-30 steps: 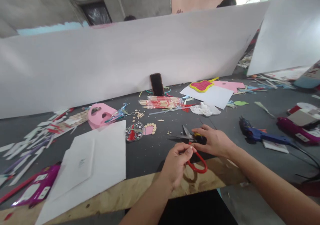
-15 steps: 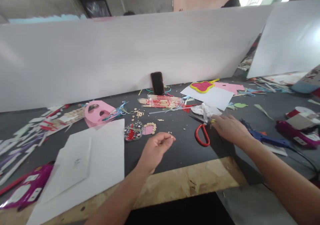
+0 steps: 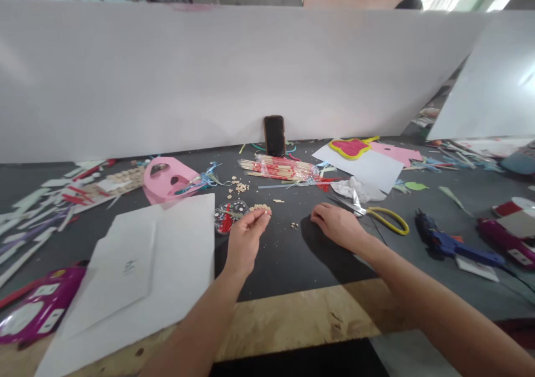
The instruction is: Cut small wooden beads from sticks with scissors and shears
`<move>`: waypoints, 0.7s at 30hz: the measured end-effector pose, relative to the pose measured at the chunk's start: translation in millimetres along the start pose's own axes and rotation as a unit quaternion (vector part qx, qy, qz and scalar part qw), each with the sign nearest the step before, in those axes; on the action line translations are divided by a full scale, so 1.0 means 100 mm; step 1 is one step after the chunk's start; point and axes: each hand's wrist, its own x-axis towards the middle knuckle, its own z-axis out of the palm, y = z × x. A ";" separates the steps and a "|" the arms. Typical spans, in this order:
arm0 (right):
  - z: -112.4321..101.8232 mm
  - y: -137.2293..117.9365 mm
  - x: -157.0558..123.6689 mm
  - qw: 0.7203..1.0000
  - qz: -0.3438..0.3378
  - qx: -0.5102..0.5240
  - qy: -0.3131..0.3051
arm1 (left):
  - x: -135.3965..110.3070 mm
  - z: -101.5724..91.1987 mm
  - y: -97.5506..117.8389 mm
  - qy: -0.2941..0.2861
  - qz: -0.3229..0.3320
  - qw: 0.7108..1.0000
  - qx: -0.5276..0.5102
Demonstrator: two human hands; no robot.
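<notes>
My left hand [image 3: 243, 242] is closed in a pinch, with a small pale piece [image 3: 266, 213] at its fingertips. Behind those fingers, a row of pale pieces [image 3: 259, 206] borders a pink card that is mostly hidden. A clear round case [image 3: 225, 218] with red and dark bits sits to that hand's left. My right hand [image 3: 337, 225] rests low over the table with its fingers curled; what they hold, if anything, is hidden. Just beyond it lie scissors with a yellow handle [image 3: 390, 221]; their red handle is out of sight. Several tiny pale pieces [image 3: 295, 225] lie between the hands.
A phone [image 3: 275, 136] leans on the white board [image 3: 209, 81]. Packed sticks [image 3: 280, 168], a pink mask [image 3: 169, 180] and crumpled white tissue [image 3: 355, 189] lie farther back. White sheets [image 3: 184, 254] cover the left front. A blue glue gun [image 3: 455, 244] and its cord lie at right.
My right hand has moved left and nearer, exposing the scissors' yellow handle while the red one has gone from view. My left hand has shifted left to the bordered pink card. The view has tilted slightly.
</notes>
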 end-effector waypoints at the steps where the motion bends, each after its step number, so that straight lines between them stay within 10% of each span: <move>1: -0.01 -0.02 0.02 1.000 -0.005 0.006 0.003 | 0.00 0.00 0.00 0.001 -0.002 1.000 -0.002; 12: 0.00 0.24 0.11 0.999 0.029 0.031 0.013 | 0.01 -0.04 -0.12 -0.032 0.052 0.998 0.023; 21: 0.05 -0.08 0.15 0.999 -0.012 0.038 0.005 | 0.04 -0.05 -0.17 -0.020 0.107 0.991 0.081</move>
